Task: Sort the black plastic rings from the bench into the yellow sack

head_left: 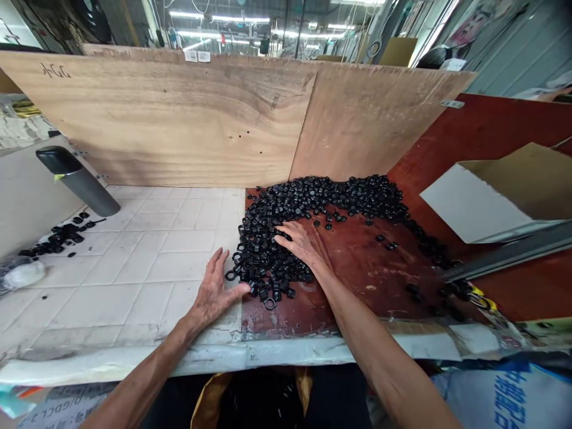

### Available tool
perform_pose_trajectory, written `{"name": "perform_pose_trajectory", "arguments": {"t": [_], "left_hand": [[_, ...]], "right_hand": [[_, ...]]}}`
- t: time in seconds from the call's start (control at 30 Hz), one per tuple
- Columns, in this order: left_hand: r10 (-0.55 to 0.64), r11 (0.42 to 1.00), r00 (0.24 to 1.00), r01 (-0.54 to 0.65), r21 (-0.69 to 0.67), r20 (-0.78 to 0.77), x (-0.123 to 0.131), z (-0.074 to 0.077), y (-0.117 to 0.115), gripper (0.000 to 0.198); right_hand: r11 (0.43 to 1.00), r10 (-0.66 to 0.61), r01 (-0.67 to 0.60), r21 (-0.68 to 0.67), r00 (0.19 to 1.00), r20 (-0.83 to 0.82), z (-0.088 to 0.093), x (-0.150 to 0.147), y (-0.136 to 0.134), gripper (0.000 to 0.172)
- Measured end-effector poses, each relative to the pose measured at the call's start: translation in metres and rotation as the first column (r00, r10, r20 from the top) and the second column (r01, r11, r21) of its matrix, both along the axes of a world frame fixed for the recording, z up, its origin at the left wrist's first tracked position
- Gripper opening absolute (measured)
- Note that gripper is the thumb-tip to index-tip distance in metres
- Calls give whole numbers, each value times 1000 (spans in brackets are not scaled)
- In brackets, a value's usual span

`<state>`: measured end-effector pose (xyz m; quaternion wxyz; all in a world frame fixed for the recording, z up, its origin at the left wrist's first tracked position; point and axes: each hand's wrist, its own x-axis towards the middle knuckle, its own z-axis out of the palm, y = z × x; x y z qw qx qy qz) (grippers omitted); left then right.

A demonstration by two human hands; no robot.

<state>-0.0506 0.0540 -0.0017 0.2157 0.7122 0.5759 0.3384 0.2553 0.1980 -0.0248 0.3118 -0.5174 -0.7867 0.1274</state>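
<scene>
A heap of small black rings [313,199] lies on the red-brown board [357,280] against the plywood back wall, curving toward me on the left. My right hand [300,241] rests flat on the heap's near part, fingers stretched out to the left. My left hand [217,292] lies flat on the white tiled surface [147,256] at the heap's left edge, fingers spread, thumb touching the nearest rings. Neither hand grips anything that I can see.
A dark grey cylinder [78,179] leans at the left, with a small pile of black rings [60,235] below it. An open cardboard box [504,190] juts in from the right above a metal rail [513,253]. Plywood walls [187,119] close the back.
</scene>
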Motion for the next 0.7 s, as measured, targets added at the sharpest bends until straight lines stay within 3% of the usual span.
{"name": "perform_pose_trajectory", "arguments": {"t": [0.13,0.23,0.33,0.5,0.7], "left_hand": [[-10,994,986,28,-102,167,-3,13,44,73],[-42,995,991,54,-89,129,3,18,78,71],[-118,991,992,120,-65,34,9,17,97,66],[-250,967,966,252,21,-65,9,15,88,52],[-266,964,964,266,-20,17,8,16,65,53]], "right_hand": [[999,51,-51,-8,999,9,-2,3,2,42],[997,79,-79,-12,997,19,-3,3,4,41],[995,104,-104,-9,994,31,1,0,1,40],[981,193,-193,-24,981,1,13,-16,-17,36],[954,245,-268,-135,956,-163,36,-22,-31,36]]}}
